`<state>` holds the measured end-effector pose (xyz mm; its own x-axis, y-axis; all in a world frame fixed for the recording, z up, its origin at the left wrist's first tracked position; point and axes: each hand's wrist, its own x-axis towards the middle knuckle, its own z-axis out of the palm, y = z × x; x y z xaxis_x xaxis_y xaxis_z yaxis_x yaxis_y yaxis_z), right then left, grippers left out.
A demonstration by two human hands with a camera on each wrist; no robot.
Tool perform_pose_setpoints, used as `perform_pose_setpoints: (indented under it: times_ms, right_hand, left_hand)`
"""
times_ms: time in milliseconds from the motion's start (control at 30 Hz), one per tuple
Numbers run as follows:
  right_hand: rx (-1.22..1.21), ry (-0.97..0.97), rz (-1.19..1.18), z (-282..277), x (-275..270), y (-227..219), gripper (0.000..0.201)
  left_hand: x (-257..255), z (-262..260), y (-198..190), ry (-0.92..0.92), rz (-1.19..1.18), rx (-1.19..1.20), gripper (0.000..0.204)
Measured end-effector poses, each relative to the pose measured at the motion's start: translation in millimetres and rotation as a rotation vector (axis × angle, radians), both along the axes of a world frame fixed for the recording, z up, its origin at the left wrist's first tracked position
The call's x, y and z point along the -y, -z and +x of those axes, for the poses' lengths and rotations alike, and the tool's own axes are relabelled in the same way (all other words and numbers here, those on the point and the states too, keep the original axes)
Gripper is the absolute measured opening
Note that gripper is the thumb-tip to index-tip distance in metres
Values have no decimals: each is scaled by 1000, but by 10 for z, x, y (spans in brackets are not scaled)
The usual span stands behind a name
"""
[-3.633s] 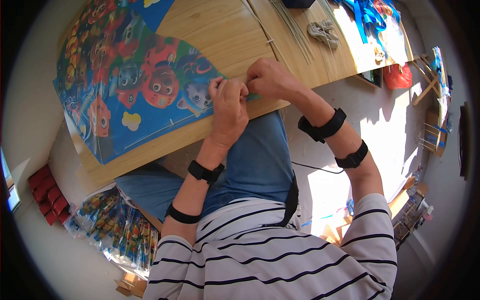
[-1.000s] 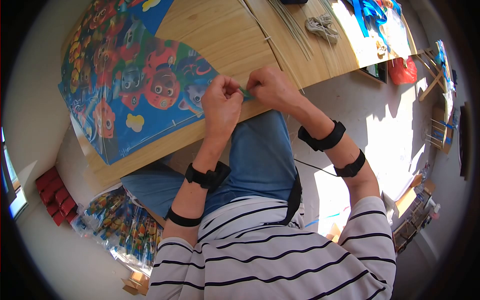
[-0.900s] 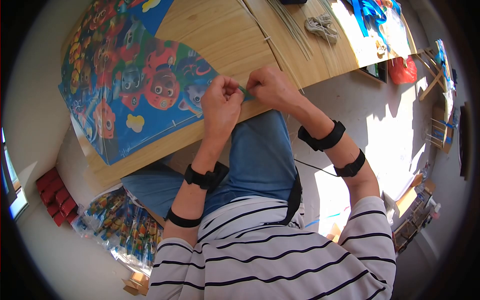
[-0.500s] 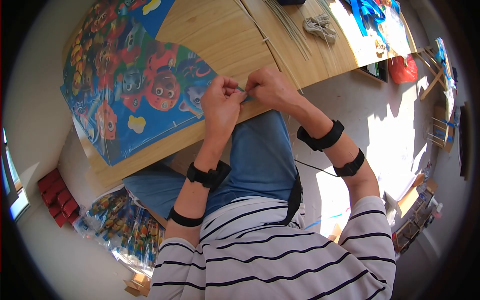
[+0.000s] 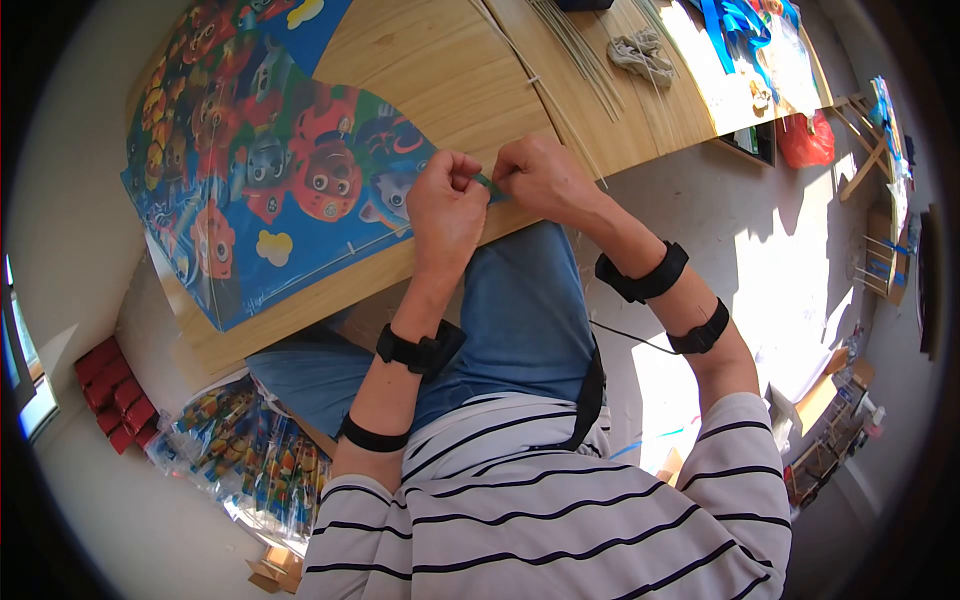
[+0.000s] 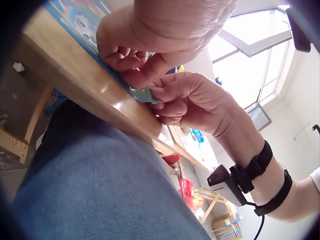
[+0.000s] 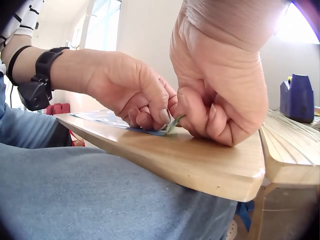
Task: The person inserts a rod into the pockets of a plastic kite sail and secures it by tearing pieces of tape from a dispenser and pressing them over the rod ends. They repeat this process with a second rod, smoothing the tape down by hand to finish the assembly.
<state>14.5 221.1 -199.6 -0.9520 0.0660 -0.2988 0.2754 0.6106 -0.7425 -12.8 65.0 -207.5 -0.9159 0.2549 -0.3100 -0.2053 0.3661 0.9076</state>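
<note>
A kite (image 5: 320, 180) printed with cartoon animals on blue lies across the left of the wooden table, a thin white rod (image 5: 380, 238) along its near edge. My left hand (image 5: 447, 215) is at its right-hand corner, thumb and curled index finger pinching the edge. Close beside it, my right hand (image 5: 545, 178) pinches the very tip. Between the two hands a small green-blue end of the corner (image 6: 144, 95) shows, bent and twisted in the right wrist view. The fingertips hide the rest of that corner.
Thin sticks (image 5: 580, 55) and a bundle of cord (image 5: 642, 57) lie toward the back right, with blue ribbon (image 5: 735, 40) beyond. A dark blue container (image 7: 298, 98) stands behind the sticks. The table's near edge (image 5: 290, 312) runs just above my legs.
Since the earliest frame my hands have drawn slightly apart, showing the green tip between them. Half a second ago my left thumb reached toward the right fingers; now it is drawn back.
</note>
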Motion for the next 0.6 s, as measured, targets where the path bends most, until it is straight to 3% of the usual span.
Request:
perform_pose_setpoints:
  times_ms: [133, 433, 533, 600]
  right_hand:
    - [-3, 15, -16, 4, 6, 11, 17]
    - [-283, 86, 281, 168, 120, 2, 9]
    - [-460, 131, 262, 181, 127, 28, 10]
    - [-434, 165, 267, 208, 122, -58, 8]
  left_hand:
    - [1, 7, 7, -6, 4, -3, 15]
    - [0, 23, 35, -55, 52, 22, 14]
    - [-5, 26, 31, -53, 53, 4, 14]
    - [-8, 27, 6, -59, 65, 24, 13]
